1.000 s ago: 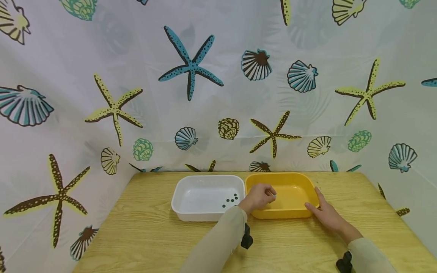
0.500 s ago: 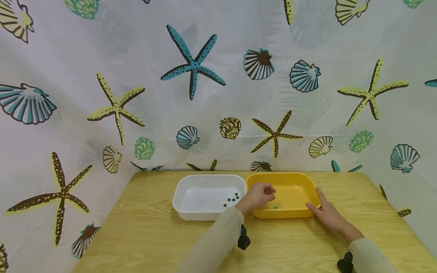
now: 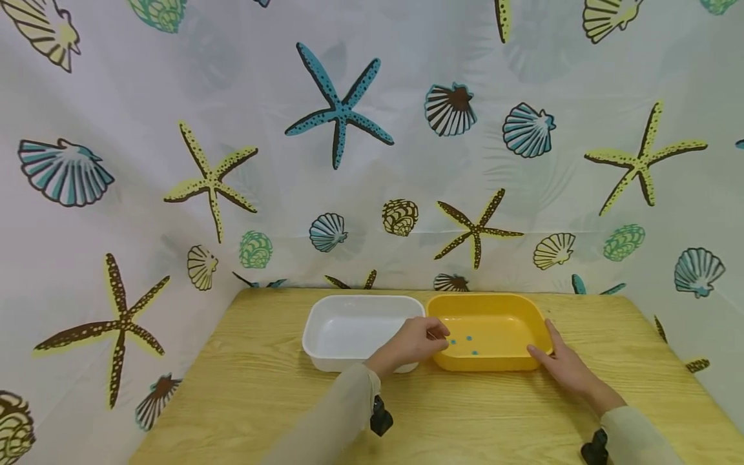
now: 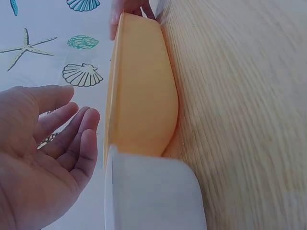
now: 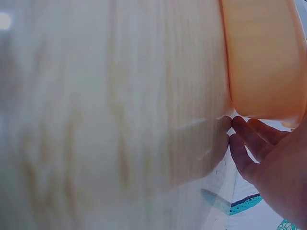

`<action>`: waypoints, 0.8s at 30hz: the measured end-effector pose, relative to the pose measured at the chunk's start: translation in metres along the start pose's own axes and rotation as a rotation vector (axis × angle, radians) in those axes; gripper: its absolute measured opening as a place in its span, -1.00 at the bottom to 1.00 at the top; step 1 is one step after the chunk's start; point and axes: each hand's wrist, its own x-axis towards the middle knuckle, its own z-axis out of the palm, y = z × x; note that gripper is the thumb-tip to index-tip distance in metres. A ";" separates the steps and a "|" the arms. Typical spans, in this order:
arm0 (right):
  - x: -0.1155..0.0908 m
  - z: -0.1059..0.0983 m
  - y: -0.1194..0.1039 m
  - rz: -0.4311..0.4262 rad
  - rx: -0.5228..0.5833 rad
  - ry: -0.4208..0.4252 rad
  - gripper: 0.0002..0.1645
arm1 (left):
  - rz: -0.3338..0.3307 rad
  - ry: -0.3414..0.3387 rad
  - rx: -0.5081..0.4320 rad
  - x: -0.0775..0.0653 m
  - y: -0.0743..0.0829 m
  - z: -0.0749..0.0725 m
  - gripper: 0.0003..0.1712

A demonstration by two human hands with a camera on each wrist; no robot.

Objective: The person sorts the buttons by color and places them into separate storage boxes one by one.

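My left hand [image 3: 417,340] is above the meeting edges of two plastic tubs, its fingers loosely bent with nothing between them. In the left wrist view the thumb and fingertips of that hand [image 4: 53,143] stand apart. Beneath and left of it is the white tub [image 3: 337,361], whose right part it hides. Three small blue discs, one of them a blue disc [image 3: 469,338], lie inside the yellow tub [image 3: 494,365]. My right hand [image 3: 566,368] holds the yellow tub's right front corner, thumb at the rim and fingers along the outer side.
Both tubs stand side by side on a wood-grain table [image 3: 465,413]. A white curtain [image 3: 372,258] printed with starfish and shells hangs behind it and along both sides. Each wrist wears a black camera, such as the left wrist camera [image 3: 381,416].
My left hand let go of a small blue disc over the yellow tub, then moved left, uncovering more blue discs. It now hides dark discs seen earlier in the white tub. My right hand stays put.
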 end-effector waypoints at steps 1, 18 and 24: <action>0.000 0.000 0.000 0.000 -0.003 0.003 0.07 | 0.000 0.000 -0.005 -0.003 -0.002 -0.002 -0.83; -0.002 -0.001 0.003 -0.061 0.020 0.068 0.09 | -0.076 0.037 0.023 -0.051 -0.041 -0.034 -0.74; -0.006 -0.002 0.003 -0.100 -0.005 0.089 0.06 | -0.066 0.079 0.031 -0.067 -0.054 -0.045 -0.74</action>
